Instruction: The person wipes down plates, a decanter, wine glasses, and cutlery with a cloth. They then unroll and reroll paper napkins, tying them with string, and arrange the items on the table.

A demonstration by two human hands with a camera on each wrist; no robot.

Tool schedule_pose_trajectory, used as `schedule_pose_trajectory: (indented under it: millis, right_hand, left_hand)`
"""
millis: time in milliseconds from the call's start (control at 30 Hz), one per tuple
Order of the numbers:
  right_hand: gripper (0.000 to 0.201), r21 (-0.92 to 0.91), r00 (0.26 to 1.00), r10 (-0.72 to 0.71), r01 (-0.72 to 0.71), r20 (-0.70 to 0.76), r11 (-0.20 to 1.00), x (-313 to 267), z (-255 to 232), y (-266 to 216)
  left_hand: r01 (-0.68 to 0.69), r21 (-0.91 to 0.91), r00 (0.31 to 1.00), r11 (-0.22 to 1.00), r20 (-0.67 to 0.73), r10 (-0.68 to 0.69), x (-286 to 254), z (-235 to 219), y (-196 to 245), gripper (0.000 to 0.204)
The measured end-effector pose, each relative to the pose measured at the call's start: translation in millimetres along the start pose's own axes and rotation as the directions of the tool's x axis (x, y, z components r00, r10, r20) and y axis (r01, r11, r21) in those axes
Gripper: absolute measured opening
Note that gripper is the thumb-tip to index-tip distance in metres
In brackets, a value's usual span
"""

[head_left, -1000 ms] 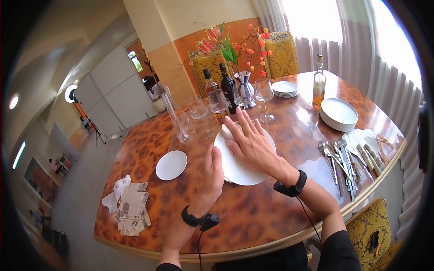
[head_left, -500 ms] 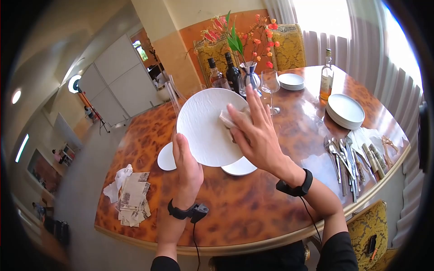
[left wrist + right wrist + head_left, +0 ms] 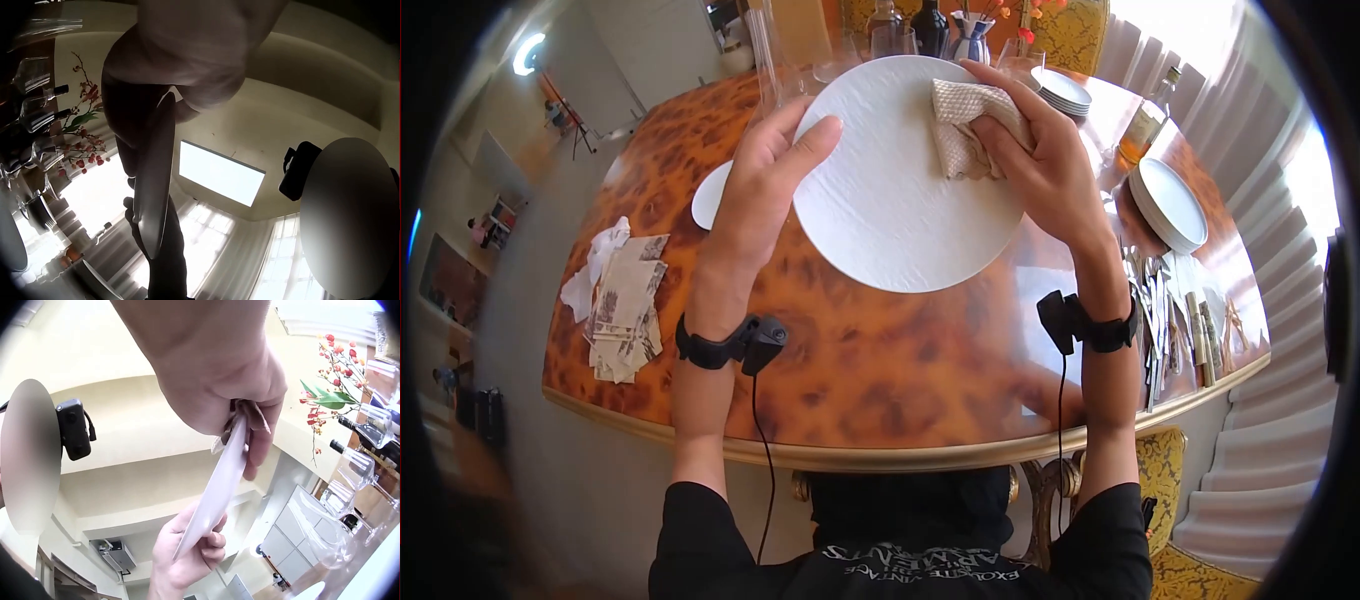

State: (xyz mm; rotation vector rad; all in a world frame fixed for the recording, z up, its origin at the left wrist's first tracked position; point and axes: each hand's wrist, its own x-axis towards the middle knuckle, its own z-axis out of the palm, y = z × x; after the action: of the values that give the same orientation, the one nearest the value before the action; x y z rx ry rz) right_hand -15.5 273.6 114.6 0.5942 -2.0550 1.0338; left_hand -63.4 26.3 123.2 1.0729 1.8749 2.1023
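A large white plate (image 3: 880,205) is held up above the table, its textured face towards the head camera. My left hand (image 3: 762,185) grips its left rim, thumb on the face and fingers behind. At the right rim, my right hand (image 3: 1055,165) pinches a folded beige cloth (image 3: 960,125) against the plate, thumb on top of the cloth. The right wrist view shows the plate (image 3: 215,494) edge-on, with cloth (image 3: 253,415) folded round its rim beneath my right hand (image 3: 219,375). In the left wrist view the plate (image 3: 155,187) hangs from my left hand (image 3: 181,62).
A small white plate (image 3: 711,196) and patterned papers (image 3: 628,305) lie left. Wine glasses (image 3: 893,42), bottles and a flower vase (image 3: 970,38) stand behind. Stacked plates (image 3: 1170,205), a small plate stack (image 3: 1062,92), a bottle (image 3: 1142,130) and cutlery (image 3: 1157,320) are right.
The plate has been lifted off the table towards me. My right hand has gone from flat fingers over the cloth to pinching it at the right rim. The head view has tilted down.
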Motion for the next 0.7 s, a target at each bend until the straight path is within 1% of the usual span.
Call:
schedule_pose_trajectory:
  millis: [33, 100, 133, 200, 233, 267, 333, 367, 400, 433, 467, 500, 533, 567, 600, 633, 667, 700]
  right_hand:
    - [0.041, 0.002, 1.0, 0.013, -0.013, 0.025, 1.0, -1, 1, -4]
    - [0.04, -0.026, 0.99, 0.003, 0.001, 0.139, 1.0, -5, 4, -12]
    - [0.04, -0.02, 0.987, 0.018, -0.015, 0.16, 1.0, -5, 5, -14]
    - [0.038, -0.087, 0.995, 0.051, -0.044, 0.084, 0.995, -6, 8, -10]
    - [0.041, -0.189, 0.999, 0.034, -0.029, 0.026, 0.981, -8, 11, -1]
    - [0.041, -0.193, 0.998, 0.049, -0.04, 0.043, 0.98, -6, 10, 3]
    - [0.046, -0.108, 0.998, -0.053, 0.057, 0.031, 0.993, 2, 7, 4]
    - [0.048, -0.246, 0.987, -0.16, 0.147, -0.033, 0.958, -3, 16, -2]
    - [0.048, -0.242, 0.987, -0.163, 0.153, -0.019, 0.958, -4, 17, -11]
    - [0.05, -0.148, 0.998, 0.064, -0.06, 0.021, 0.987, -3, 16, -22]
    - [0.052, -0.065, 0.956, 0.284, -0.279, 0.081, 0.958, -3, 19, -30]
    - [0.06, -0.035, 0.96, 0.271, -0.269, 0.077, 0.963, -8, 28, -30]
    - [0.06, -0.03, 0.959, 0.272, -0.27, 0.083, 0.962, -9, 37, -35]
    - [0.062, 0.11, 0.926, 0.375, -0.377, 0.034, 0.92, -10, 46, -40]
    - [0.064, 0.25, 0.877, 0.48, -0.463, -0.004, 0.85, -11, 50, -43]
    - [0.067, 0.312, 0.9, 0.436, -0.41, -0.013, 0.857, -16, 51, -29]
    - [0.054, 0.094, 0.971, 0.153, -0.138, -0.186, 0.986, -14, 53, 6]
    - [0.045, 0.114, 0.964, 0.236, -0.223, -0.124, 0.968, -11, 40, 5]
  left_hand:
    - [0.015, -0.018, 1.0, 1.0, -0.017, -0.015, -1, 2, -2, 0.043]
    - [0.018, 0.191, 0.999, 0.981, -0.045, -0.01, -3, 5, -8, 0.041]
    - [0.039, 0.178, 0.998, 0.983, -0.06, -0.029, -2, 3, -12, 0.041]
    - [-0.081, 0.208, 0.996, 0.975, -0.031, 0.089, 2, -3, -21, 0.038]
    - [-0.123, 0.171, 0.985, 0.978, -0.096, 0.141, 4, -1, -27, 0.037]
    - [-0.108, 0.155, 0.986, 0.982, -0.106, 0.125, 2, 4, -25, 0.037]
    - [-0.112, 0.138, 0.978, 0.984, -0.161, 0.134, 0, 11, -16, 0.037]
    - [-0.101, 0.17, 0.969, 0.98, -0.207, 0.135, 3, 0, -25, 0.035]
    - [-0.099, 0.165, 0.966, 0.981, -0.221, 0.134, 4, -1, -26, 0.035]
    - [-0.139, 0.089, 0.932, 0.986, -0.325, 0.161, 6, 1, -23, 0.034]
    - [-0.187, 0.022, 0.887, 0.982, -0.426, 0.178, 7, 2, -22, 0.033]
    - [-0.219, -0.017, 0.88, 0.976, -0.436, 0.19, 10, -2, -29, 0.035]
    - [-0.214, -0.015, 0.878, 0.977, -0.441, 0.186, 10, -2, -35, 0.035]
    - [-0.249, -0.004, 0.822, 0.969, -0.53, 0.209, 12, 1, -40, 0.036]
    - [-0.283, 0.007, 0.759, 0.959, -0.61, 0.228, 15, 6, -44, 0.038]
    - [-0.287, -0.012, 0.745, 0.958, -0.631, 0.216, 13, 18, -38, 0.04]
    - [-0.29, -0.017, 0.745, 0.957, -0.632, 0.214, 13, 18, -39, 0.04]
    - [-0.285, -0.029, 0.817, 0.958, -0.53, 0.227, 12, 16, -41, 0.04]
